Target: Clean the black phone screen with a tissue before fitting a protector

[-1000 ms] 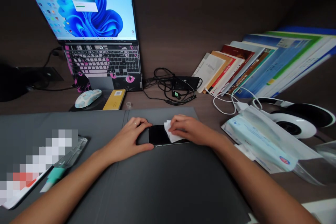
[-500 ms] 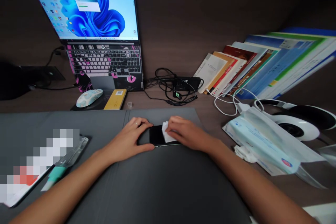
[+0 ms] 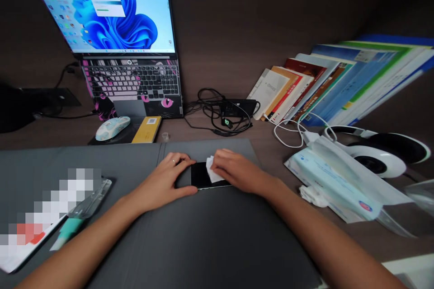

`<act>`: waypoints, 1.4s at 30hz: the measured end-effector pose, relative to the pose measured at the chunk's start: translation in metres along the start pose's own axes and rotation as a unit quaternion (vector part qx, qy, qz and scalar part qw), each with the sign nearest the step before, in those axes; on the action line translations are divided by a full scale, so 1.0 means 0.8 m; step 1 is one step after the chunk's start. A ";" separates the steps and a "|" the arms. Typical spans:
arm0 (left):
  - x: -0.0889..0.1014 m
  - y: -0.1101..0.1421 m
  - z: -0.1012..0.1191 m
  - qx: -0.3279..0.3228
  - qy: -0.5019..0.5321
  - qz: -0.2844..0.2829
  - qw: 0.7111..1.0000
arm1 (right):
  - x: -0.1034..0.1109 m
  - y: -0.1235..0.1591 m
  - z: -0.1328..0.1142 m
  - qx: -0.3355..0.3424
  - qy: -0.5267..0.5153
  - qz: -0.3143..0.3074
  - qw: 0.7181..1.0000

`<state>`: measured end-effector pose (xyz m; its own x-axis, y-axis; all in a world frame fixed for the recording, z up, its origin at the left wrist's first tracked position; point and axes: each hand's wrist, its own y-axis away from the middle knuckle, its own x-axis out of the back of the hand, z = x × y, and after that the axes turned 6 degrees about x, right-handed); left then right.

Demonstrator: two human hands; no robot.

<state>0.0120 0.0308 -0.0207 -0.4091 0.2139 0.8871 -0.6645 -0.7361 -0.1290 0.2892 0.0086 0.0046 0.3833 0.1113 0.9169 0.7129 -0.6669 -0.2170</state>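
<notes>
A smartphone (image 3: 199,175) with a dark screen lies flat on the grey desk mat (image 3: 190,239). My left hand (image 3: 166,178) holds its left end, thumb at the near edge and fingers at the far corner; a ring is on one finger. Bunched in my right hand (image 3: 233,169) is a white tissue (image 3: 212,172), pressed onto the phone's screen. The right end of the phone is hidden under that hand.
Behind stand a laptop (image 3: 130,81), a mouse (image 3: 112,128), tangled black cables (image 3: 217,117) and leaning books (image 3: 305,86). To the right lie headphones (image 3: 379,162), a tissue pack (image 3: 334,185) and a crumpled tissue (image 3: 313,195). A green-and-clear tube (image 3: 71,230) lies left.
The whole view has shifted slightly, so things sit a little further left. Both hands keep nearly the same place on the phone, the tissue still against its screen.
</notes>
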 end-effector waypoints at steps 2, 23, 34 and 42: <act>0.000 0.000 0.000 0.000 0.002 -0.001 1.000 | 0.003 0.002 0.001 -0.003 0.003 -0.009 1.000; 0.000 0.000 0.000 0.001 -0.003 -0.006 1.000 | 0.005 0.008 0.004 -0.004 -0.014 0.020 1.000; 0.001 0.001 0.001 0.000 0.009 0.001 1.000 | 0.044 0.038 0.025 -0.036 -0.088 -0.047 0.994; 0.001 0.000 0.000 0.000 0.015 0.003 1.000 | 0.037 0.032 0.006 -0.063 -0.103 -0.098 0.988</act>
<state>0.0116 0.0309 -0.0198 -0.4326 0.2283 0.8722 -0.6619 -0.7373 -0.1353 0.3220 -0.0015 0.0243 0.3666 0.3864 0.8463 0.7109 -0.7032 0.0131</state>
